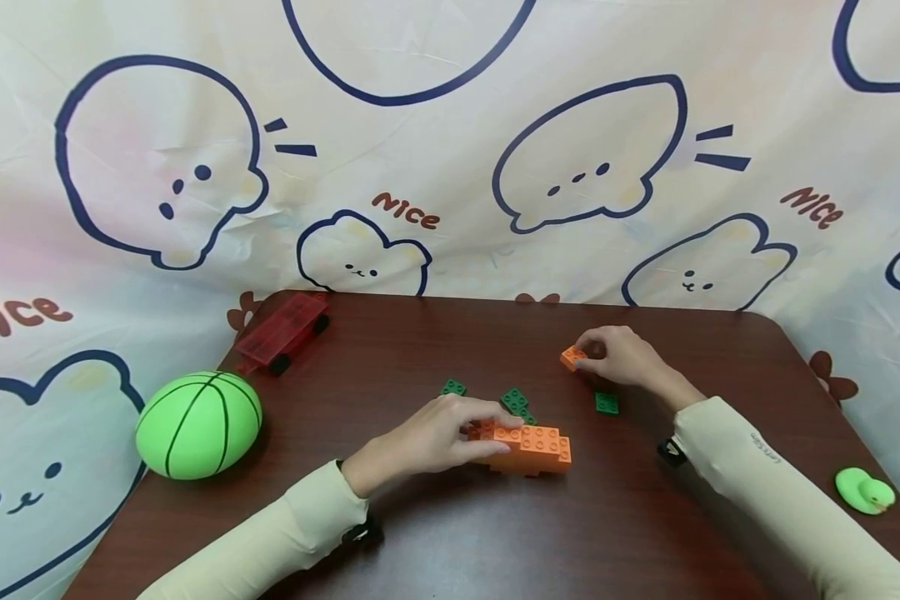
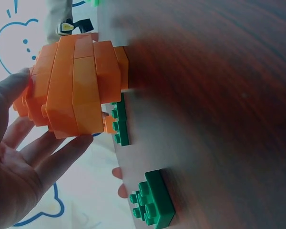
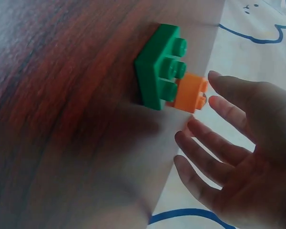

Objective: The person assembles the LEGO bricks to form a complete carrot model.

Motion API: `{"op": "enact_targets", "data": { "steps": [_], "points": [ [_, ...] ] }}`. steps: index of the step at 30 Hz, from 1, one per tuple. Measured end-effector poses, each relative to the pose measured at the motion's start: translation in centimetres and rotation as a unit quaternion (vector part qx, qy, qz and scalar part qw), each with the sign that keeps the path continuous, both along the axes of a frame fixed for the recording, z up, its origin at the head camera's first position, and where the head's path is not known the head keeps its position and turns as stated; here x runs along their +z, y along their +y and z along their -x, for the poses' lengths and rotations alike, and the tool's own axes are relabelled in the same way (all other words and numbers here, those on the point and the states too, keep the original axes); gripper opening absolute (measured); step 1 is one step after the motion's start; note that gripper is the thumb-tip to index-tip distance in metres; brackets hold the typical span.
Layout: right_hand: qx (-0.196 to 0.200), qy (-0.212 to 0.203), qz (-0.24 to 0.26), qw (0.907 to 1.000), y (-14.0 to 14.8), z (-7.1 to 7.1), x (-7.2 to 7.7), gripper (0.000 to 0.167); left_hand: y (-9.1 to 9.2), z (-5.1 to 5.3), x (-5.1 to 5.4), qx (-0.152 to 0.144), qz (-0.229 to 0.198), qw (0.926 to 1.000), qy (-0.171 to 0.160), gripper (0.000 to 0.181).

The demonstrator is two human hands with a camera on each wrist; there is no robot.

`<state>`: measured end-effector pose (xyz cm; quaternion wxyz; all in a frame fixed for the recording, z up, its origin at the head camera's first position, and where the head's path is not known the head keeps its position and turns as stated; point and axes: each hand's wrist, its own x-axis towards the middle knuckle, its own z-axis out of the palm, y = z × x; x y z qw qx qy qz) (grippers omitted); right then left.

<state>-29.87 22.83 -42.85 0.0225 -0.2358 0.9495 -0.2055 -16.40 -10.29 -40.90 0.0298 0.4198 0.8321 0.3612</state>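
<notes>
My left hand grips a block built of orange toy bricks, thumb on the near side and fingers on the far side. In the left wrist view this orange build shows stepped layers. Farther back on the right, my right hand reaches around a small orange brick, thumb and forefinger at its edge. The right wrist view has the fingers loosely spread beside that brick; contact is hard to tell. Closer to me than the right hand lies a green brick.
Other green bricks lie behind the orange build, one farther left. A green ball and a red toy vehicle stand at the left of the brown table. A green toy duck sits near the right edge.
</notes>
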Motion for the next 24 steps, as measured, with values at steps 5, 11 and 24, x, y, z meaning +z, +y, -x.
{"op": "enact_targets", "data": {
  "steps": [5,11,24],
  "points": [
    [-0.012,0.0,-0.012,0.9999,-0.5,0.4,-0.5,0.024,0.0,0.0,-0.1,0.0,-0.001,1.0,0.002,0.03],
    [0.003,0.009,-0.034,0.9994,-0.9,0.5,-0.3,0.02,0.1,0.1,-0.1,-0.008,-0.008,0.9999,-0.003,0.03],
    [0.047,0.006,-0.007,0.9988,-1.2,-0.4,1.4,0.011,0.3,0.1,-0.2,-0.018,-0.024,0.9995,-0.013,0.031]
  ]
}}
